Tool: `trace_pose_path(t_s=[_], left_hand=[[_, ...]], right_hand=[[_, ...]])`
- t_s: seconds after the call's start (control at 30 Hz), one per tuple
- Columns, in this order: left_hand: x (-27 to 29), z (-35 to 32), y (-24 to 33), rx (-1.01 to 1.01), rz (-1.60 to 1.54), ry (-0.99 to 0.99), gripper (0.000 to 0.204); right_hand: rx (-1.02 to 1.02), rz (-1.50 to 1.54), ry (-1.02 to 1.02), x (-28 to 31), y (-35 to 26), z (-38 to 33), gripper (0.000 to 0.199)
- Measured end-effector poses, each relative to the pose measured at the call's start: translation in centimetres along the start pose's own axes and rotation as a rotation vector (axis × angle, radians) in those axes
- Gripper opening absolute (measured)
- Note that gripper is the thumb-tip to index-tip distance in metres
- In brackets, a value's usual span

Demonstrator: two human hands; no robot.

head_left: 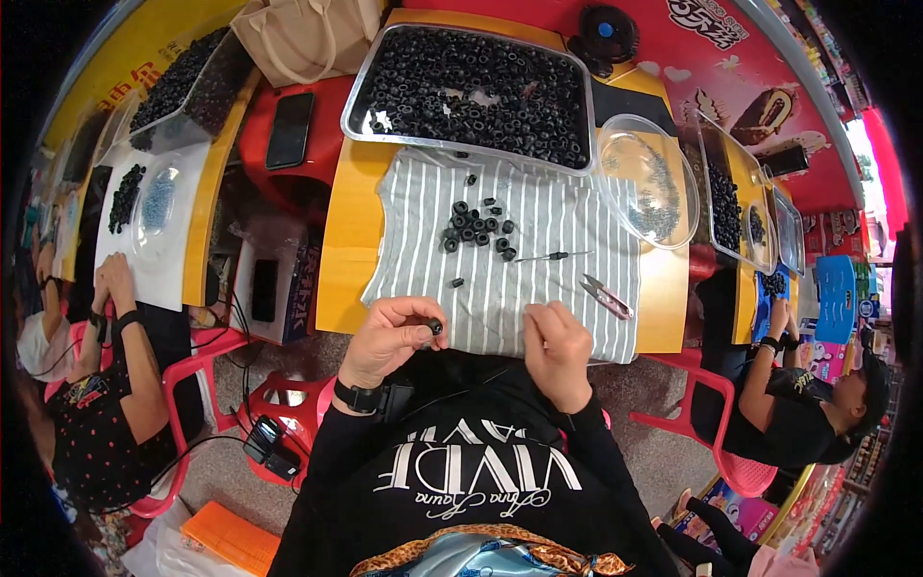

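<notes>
My left hand [389, 338] pinches a small black ring-shaped part [436, 327] between thumb and fingers, above the near edge of a grey-and-white striped cloth [404, 240]. To its right, my right hand [560, 351] is closed, fingertips pressed together; whatever it may hold is too small to make out. Ahead of both hands lies a loose pile of black ring-shaped parts [468, 229], with one stray part [457, 283] nearer my left hand. A thin pointed rod with a dark middle [556, 256] rests beside the pile. Further right are small thread snips [608, 296].
A clear tray [352, 115] full of black rings stands at the back. Right of it sits a round clear container [690, 207] with tiny bluish-grey pieces. A phone [290, 130] lies on a red stool at left. People work at tables on both sides.
</notes>
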State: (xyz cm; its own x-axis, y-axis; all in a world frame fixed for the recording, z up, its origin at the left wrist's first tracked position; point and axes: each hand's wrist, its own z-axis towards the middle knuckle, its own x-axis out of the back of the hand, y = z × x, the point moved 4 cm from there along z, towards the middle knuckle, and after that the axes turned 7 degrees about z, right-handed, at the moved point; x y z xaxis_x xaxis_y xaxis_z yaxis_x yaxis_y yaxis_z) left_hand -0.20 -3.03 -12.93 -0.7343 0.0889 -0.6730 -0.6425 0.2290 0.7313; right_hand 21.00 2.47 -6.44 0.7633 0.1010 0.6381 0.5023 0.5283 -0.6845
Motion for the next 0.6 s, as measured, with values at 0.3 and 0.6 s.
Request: trace_pose_path(t_s=[0.3, 0.6], left_hand=[[0.0, 0.1, -0.2, -0.009, -0.015, -0.011, 0.022], [0.1, -0.2, -0.4, -0.008, -0.008, 0.023, 0.022]], right_hand=[[-0.063, 0.097, -0.021, -1.2, 0.4, -1.1, 0.007], [0.101, -0.167, -0.125, -3.3, -0.9, 1.5, 0.007]])
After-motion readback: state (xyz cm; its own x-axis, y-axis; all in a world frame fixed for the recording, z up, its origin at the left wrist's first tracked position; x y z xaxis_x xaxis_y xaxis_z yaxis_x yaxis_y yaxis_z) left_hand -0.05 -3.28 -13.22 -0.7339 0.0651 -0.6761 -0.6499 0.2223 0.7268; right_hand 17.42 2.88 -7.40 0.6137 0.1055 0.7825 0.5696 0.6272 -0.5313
